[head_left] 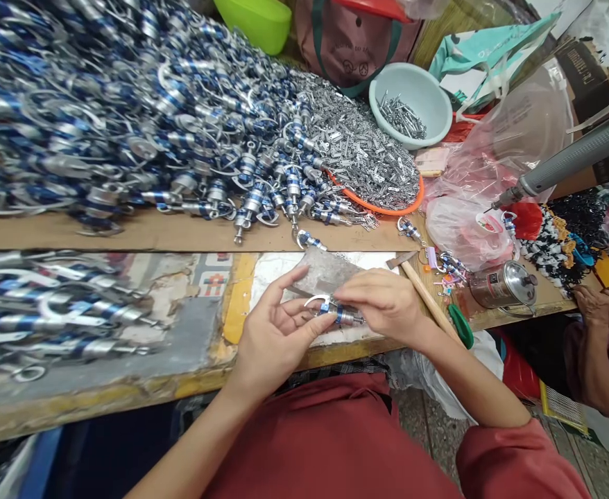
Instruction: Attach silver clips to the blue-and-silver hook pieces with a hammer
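Between my two hands is a small silver-and-blue metal piece (347, 316) with a cylindrical body and a curved pale arm at its left end. My left hand (276, 322) pinches its left part between thumb and fingers. From above, my right hand (388, 299) has its fingertips closed at the right part of the same piece; whether they also hold something tiny is hidden. Both hands are over a grey metal plate (325, 272) on the bench. A similar piece (311, 240) lies just beyond the plate.
A large heap of similar pieces (179, 125) fills the back left. Small metal plates (361, 152) are piled beside a bowl of pins (442, 114). To the right are a hammer (429, 298), a lidded metal mug (499, 285), a hanging screwdriver (569, 156) and another person's hands (596, 305).
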`<state>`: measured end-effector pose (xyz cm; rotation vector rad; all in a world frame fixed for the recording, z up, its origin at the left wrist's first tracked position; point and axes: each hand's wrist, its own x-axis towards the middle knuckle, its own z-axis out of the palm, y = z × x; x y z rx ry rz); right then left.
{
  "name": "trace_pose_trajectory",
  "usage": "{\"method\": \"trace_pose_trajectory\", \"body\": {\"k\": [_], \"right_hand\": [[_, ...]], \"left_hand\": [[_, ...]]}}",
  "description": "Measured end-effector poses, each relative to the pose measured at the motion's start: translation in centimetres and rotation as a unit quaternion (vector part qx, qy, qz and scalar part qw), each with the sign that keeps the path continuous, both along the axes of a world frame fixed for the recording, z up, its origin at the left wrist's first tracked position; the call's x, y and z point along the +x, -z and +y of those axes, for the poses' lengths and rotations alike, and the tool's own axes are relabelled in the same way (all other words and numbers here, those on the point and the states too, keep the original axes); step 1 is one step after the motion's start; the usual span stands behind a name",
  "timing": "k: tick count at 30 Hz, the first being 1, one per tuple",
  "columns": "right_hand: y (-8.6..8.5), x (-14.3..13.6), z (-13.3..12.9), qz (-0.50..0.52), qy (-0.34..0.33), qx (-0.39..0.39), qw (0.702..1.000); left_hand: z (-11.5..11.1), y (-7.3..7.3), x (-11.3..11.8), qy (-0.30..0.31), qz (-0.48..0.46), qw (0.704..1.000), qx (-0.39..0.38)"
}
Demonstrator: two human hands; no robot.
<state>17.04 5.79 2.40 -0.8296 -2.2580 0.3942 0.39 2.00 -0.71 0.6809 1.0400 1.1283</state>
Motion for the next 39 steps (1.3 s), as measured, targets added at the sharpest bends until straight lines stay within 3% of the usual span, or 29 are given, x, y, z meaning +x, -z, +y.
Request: {"method": "trace_pose_trajectory", "body": {"k": [3, 8, 12, 16, 23, 28, 31, 33, 36, 39], "right_hand": [[0.6, -0.7, -0.8, -0.073, 0.007, 0.101, 0.992], [-0.1, -0.3, -2.0, -0.218, 0.033, 0.139, 0.966], [-1.0, -0.4, -3.8, -0.302, 0.063, 0.115, 0.944], [-1.0, -0.7, -4.6, -0.302, 0.092, 0.083, 0.945], [-0.9, -0.8, -1.6, -0.236, 0.049, 0.01, 0.971], [-2.8, -2.2, -0.6, -0.342, -0.015, -0.023, 0.939], [-3.4, -2.9, -0.7, -0.377, -0.017, -0.039, 0.925], [-3.2, -2.9, -0.4, -0.348, -0.006, -0.066, 0.935], [-2.4, -2.3, 0.4, -0.207, 0.039, -0.169, 0.963], [-1.9, -1.9, 0.7, -0.066, 0.097, -0.289, 0.95]], "left_hand": [[0.0, -0.2, 0.1, 0.002, -0.005, 1.0, -0.003], [0.0, -0.2, 0.1, -0.005, -0.007, 1.0, -0.006], [-0.1, 0.0, 0.1, -0.014, 0.001, 1.0, -0.004], [-0.2, 0.1, 0.1, -0.012, 0.007, 1.0, -0.003], [0.0, -0.1, 0.2, -0.012, 0.005, 1.0, -0.003], [0.0, -0.2, 0.1, -0.004, 0.003, 1.0, -0.006], [0.0, -0.2, 0.0, -0.002, 0.002, 1.0, -0.004], [0.0, -0.2, 0.0, -0.005, 0.004, 1.0, -0.004], [-0.1, -0.2, 0.0, -0.003, -0.002, 1.0, -0.009], [-0.2, -0.4, 0.0, 0.003, -0.009, 1.0, -0.012]]}}
